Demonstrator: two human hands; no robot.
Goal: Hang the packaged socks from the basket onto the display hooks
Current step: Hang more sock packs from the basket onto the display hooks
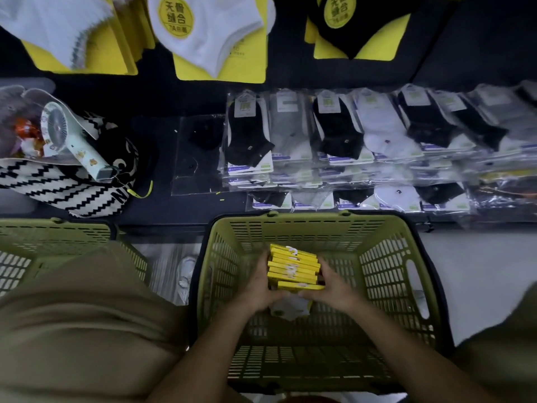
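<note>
Yellow sock packs [293,266] stand bunched in the green basket [386,228], grasped between left hand [258,289] and right hand [334,286]

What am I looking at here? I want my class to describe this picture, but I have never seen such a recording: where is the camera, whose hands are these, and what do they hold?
There is no machine here. A person wears one camera on the head, so the view looks forward and down. The left hand and right hand grip a stack of yellow sock packs from both sides, inside a green basket. A second basket stands to the left. Beyond lie rows of bagged ankle socks, with a striped bag and a small fan beside them. At the top hang carded socks.
</note>
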